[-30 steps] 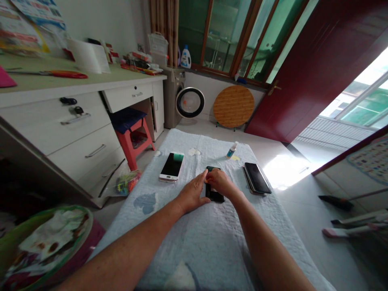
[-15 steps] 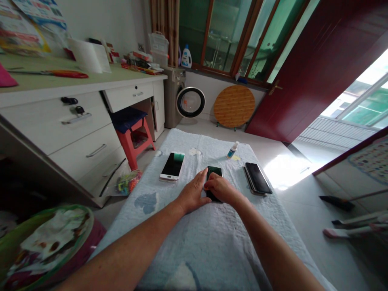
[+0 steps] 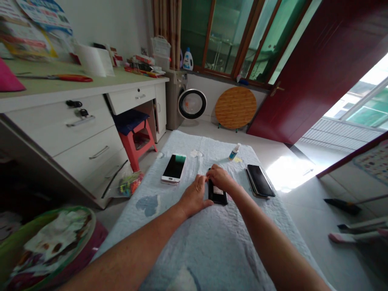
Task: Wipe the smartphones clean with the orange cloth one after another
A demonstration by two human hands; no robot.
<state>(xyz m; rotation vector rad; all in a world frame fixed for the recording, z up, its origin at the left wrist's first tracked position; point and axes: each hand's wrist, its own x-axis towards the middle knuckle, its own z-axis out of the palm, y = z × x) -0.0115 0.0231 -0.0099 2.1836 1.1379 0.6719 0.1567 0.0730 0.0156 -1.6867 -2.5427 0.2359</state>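
Note:
A black phone (image 3: 218, 198) lies on the cloth between my hands, a pale, label-like patch showing on its upward face. My left hand (image 3: 196, 195) holds it along the left side, thumb at the lower left corner and fingers bent near the upper left. My right hand (image 3: 220, 177) covers the upper end, its fingers closed at the upper left corner against the left fingertips; the exact contact there is hidden. To the left lies a white phone (image 3: 174, 167) with a dark screen. On the right rests a stack of dark phones (image 3: 260, 181). A small spray bottle (image 3: 234, 152) stands behind.
A pale blue cloth (image 3: 182, 242) covers the low table. On the left are a white desk (image 3: 87, 133), a red stool (image 3: 138, 143) and a full waste bin (image 3: 93, 226). Farther back stand a washing machine (image 3: 175, 105) with its door ajar and a round wooden board (image 3: 235, 107).
My right hand has shifted up to the phone's upper end, and my left fingers have bent in. The phone's lower face now shows a pale patch where it looked dark and glossy.

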